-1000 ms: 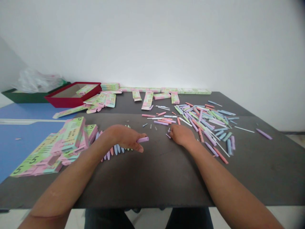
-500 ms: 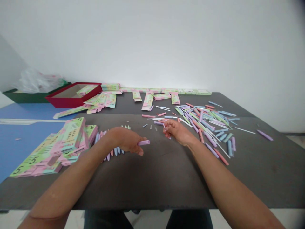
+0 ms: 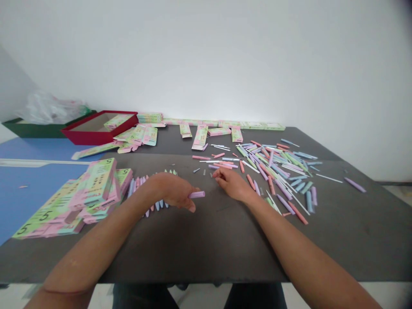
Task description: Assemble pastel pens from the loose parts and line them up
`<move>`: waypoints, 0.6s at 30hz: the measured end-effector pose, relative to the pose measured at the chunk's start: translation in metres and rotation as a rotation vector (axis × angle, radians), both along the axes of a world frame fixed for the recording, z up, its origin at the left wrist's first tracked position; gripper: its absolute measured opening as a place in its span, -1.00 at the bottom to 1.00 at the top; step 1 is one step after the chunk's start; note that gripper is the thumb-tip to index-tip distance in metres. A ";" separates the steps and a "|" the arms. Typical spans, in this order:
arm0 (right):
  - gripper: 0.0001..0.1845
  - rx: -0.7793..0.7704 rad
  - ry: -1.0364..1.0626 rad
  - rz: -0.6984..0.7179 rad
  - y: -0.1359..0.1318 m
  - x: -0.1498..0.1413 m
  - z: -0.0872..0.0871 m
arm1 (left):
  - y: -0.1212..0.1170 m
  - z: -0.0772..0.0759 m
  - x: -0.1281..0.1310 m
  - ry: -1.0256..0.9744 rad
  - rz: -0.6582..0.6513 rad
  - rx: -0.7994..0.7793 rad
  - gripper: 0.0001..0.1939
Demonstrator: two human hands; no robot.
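My left hand is closed round a purple pen barrel, whose open end points right. Beneath and behind this hand lies a row of pastel pens, partly covered by the wrist. Just to the right, my right hand hovers over the table with its fingers curled together at the tips. Whatever they pinch, if anything, is hidden. Small clear and grey bits lie beyond the gap between the hands. A few purple and red pen parts rest just past my right fingers.
A loose heap of pastel pen parts and white sticks spreads on the right. Printed cartons are stacked at left, with flattened ones behind. A red box and a green tray stand at the far left. More cartons line the wall.
My right hand has shifted slightly left and turned, and the small purple piece seen in its fingers is out of sight. My left hand stays nearly still with the barrel.
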State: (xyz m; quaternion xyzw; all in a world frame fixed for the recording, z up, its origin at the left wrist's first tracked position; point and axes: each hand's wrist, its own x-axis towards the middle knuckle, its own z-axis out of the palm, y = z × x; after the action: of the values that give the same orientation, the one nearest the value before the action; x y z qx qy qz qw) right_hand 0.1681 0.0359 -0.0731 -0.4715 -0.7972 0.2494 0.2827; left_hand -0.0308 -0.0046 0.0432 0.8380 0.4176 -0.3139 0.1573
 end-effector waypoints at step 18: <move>-0.91 -0.140 -0.185 -0.106 0.020 -0.035 -0.002 | -0.006 0.023 -0.013 -0.115 -0.002 0.016 -0.46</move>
State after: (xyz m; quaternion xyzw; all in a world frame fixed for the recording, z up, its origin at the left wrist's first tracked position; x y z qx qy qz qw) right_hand 0.1333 0.0561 -0.0755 -0.5525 -0.7745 0.2446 0.1872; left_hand -0.0443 -0.0107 0.0657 0.8564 0.4096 -0.2618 0.1739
